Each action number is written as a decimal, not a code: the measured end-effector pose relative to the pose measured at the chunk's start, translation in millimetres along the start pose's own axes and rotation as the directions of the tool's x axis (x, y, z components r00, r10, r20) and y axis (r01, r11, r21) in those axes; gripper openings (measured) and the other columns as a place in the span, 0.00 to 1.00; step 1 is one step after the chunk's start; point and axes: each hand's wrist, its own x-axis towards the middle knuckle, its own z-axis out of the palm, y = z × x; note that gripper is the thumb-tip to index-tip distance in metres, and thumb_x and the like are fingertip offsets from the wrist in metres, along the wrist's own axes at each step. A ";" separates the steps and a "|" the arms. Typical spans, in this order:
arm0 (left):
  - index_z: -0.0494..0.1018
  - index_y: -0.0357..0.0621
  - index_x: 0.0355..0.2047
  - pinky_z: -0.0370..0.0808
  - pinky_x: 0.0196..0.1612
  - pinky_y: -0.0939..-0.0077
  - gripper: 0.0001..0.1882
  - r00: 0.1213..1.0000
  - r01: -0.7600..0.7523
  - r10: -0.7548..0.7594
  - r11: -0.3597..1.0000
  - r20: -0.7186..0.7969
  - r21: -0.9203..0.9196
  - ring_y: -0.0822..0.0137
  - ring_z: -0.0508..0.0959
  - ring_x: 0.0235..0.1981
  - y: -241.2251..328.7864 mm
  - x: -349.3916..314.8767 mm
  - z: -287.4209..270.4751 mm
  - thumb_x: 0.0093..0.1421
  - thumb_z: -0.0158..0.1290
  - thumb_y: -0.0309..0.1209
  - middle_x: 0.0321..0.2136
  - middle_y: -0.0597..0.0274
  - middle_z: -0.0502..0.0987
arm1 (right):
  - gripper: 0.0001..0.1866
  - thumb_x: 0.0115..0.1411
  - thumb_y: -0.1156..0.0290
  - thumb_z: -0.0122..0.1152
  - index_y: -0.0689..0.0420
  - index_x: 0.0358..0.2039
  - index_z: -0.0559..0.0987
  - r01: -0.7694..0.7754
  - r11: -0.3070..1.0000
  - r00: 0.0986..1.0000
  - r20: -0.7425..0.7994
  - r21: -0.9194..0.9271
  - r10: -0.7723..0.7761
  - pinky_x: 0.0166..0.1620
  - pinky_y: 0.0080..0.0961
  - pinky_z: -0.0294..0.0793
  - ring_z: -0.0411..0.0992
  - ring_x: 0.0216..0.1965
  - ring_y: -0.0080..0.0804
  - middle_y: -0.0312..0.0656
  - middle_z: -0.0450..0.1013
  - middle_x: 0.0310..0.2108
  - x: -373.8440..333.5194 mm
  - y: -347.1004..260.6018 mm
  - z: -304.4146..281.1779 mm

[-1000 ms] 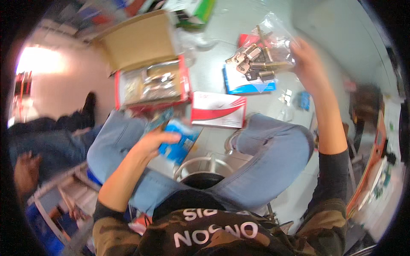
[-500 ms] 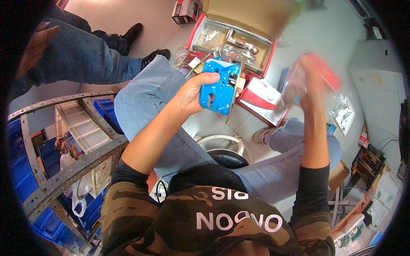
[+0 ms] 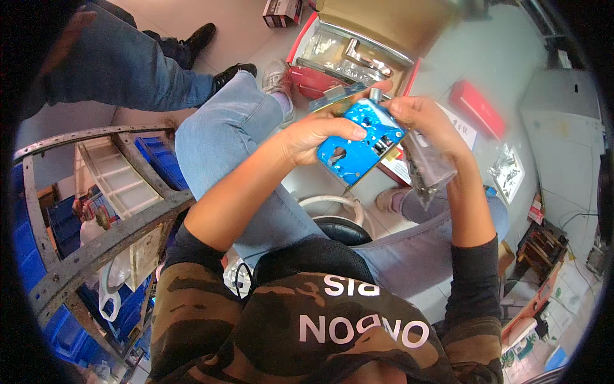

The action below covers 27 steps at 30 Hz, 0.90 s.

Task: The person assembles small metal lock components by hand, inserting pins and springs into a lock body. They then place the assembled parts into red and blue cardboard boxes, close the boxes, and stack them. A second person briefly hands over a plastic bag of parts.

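My left hand (image 3: 314, 136) is closed around a blue mortise lock case (image 3: 359, 148), thumb across its face. The case is tilted above my lap, with its metal faceplate along the lower right edge. Closed at the case's upper right corner, my right hand (image 3: 430, 121) has its thumb and finger beside a short silver metal piece (image 3: 376, 95). A clear plastic bag (image 3: 430, 168) of dark small parts hangs from under that hand; how the fingers grip it is partly hidden. Another flat metal-edged piece (image 3: 342, 96) shows behind the left fingers.
An open carton (image 3: 409, 80) holds a wrapped door handle (image 3: 364, 61). On the floor to the right lie a red box (image 3: 478, 110) and a white sheet with small parts (image 3: 507, 171). A metal rack (image 3: 109, 246) with blue bins stands left. Another person's legs (image 3: 137, 77) extend in from the left.
My right hand has come left to the lock case, carrying the plastic bag. The red box lies on the floor, apart from that hand. The lock case has shifted right and tilted.
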 end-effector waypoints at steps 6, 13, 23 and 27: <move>0.44 0.46 0.60 0.68 0.50 0.67 0.45 0.985 0.077 -0.077 0.997 0.157 0.006 0.62 0.71 0.47 -10.5 3.1 1.5 0.43 0.53 0.22 0.49 0.53 0.65 | 0.12 0.54 0.64 0.56 0.61 0.30 0.76 -0.051 0.995 0.998 -0.029 -0.081 0.049 0.27 0.14 0.65 0.67 0.23 0.18 0.34 0.72 0.24 -13.8 14.8 -9.5; 0.52 0.44 0.58 0.72 0.46 0.68 0.35 0.998 0.011 -0.015 0.997 -0.055 -0.076 0.60 0.72 0.45 -17.8 -10.7 -19.2 0.48 0.50 0.22 0.48 0.50 0.67 | 0.15 0.54 0.61 0.56 0.60 0.34 0.75 -0.157 0.976 0.834 -0.509 0.148 0.212 0.24 0.19 0.63 0.66 0.22 0.23 0.34 0.69 0.22 -25.8 101.6 -42.4; 0.70 0.43 0.37 0.72 0.36 0.73 0.15 0.808 -0.139 0.019 0.977 -0.589 -0.159 0.70 0.74 0.32 -10.8 -3.0 -56.3 0.50 0.56 0.35 0.32 0.63 0.75 | 0.12 0.49 0.66 0.62 0.64 0.23 0.76 -0.315 0.905 0.725 -0.542 0.287 0.425 0.23 0.26 0.61 0.63 0.20 0.24 0.37 0.68 0.19 80.3 328.2 -7.9; 0.70 0.46 0.37 0.71 0.36 0.75 0.15 0.774 -0.206 0.073 0.969 -0.629 -0.140 0.72 0.74 0.33 2.0 15.7 -68.8 0.50 0.57 0.36 0.32 0.66 0.74 | 0.13 0.48 0.64 0.64 0.63 0.23 0.77 -0.478 0.874 0.621 -0.668 0.092 0.410 0.26 0.27 0.65 0.65 0.21 0.26 0.39 0.71 0.21 97.1 362.6 -10.8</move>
